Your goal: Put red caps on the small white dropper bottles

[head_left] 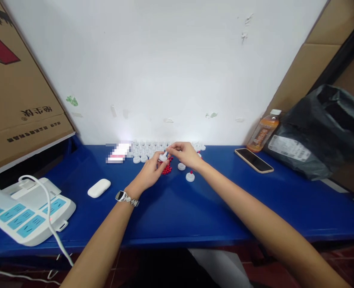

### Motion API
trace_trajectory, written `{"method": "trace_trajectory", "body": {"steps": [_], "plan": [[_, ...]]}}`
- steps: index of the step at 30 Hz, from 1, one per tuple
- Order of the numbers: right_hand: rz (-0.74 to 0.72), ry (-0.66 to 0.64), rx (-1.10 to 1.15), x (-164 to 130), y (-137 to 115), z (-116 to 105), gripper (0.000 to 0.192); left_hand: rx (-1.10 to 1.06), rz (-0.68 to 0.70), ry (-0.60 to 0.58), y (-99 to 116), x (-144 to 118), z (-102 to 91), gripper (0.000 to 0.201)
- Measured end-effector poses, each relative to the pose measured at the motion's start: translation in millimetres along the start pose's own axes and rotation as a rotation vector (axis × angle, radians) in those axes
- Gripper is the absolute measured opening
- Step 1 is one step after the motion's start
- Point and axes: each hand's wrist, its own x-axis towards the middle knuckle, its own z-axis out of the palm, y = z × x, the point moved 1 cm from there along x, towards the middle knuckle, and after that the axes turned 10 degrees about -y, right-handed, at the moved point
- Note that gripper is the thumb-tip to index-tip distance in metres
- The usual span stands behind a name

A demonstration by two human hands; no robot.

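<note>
My left hand [149, 171] is closed on a white round cap with a narrow nozzle [163, 157], holding it just above the blue table. The fingertips of my right hand [186, 154] are pinched together at the nozzle's tip; whatever they hold there is too small to make out. Beneath my hands lies a pile of small red pieces [166, 169]. Near my right wrist stand a white cap [181, 166] and another white cap with a red tip [190, 176]. Rows of white nozzle caps [144, 151] line the wall behind, partly hidden by my hands.
On the blue table [171, 212], a white power strip [30, 216] with a cable and a white earbud case [99, 188] lie to the left. A phone [254, 160], a drink bottle [263, 131] and a black plastic bag [311, 132] are at the right. Cardboard [24, 92] stands at the left.
</note>
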Motion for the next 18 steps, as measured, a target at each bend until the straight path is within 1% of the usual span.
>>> {"method": "trace_trajectory", "body": {"steps": [1, 2, 4, 6, 8, 10, 12, 18], "plan": [[0.022, 0.001, -0.060, 1.1, 0.7, -3.1, 0.022, -0.002, -0.008, -0.007, 0.2, 0.0, 0.4, 0.045], [0.050, 0.010, -0.165, 3.2, 2.0, -6.9, 0.022, 0.003, -0.012, -0.001, 0.4, -0.2, 0.6, 0.044], [0.111, 0.010, -0.466, 9.4, 6.7, -14.2, 0.020, 0.021, -0.017, 0.012, 0.5, -0.4, 0.5, 0.043], [0.170, -0.045, -0.768, 16.7, 13.2, -18.2, 0.015, 0.034, -0.027, 0.012, 0.0, -0.5, 0.1, 0.041], [0.213, -0.135, -0.966, 23.5, 19.5, -17.7, 0.013, 0.037, -0.044, 0.002, -1.2, -0.2, 0.0, 0.041], [0.233, -0.195, -1.074, 28.6, 23.3, -14.1, 0.013, 0.043, -0.053, -0.009, -2.7, 0.2, 0.1, 0.041], [0.241, -0.222, -1.131, 31.9, 24.2, -9.8, 0.014, 0.055, -0.050, -0.016, -3.8, 0.4, 0.3, 0.041], [0.269, -0.255, -1.147, 35.7, 22.7, -4.1, 0.014, 0.082, -0.028, -0.022, -1.6, 0.1, -1.0, 0.038]]}}
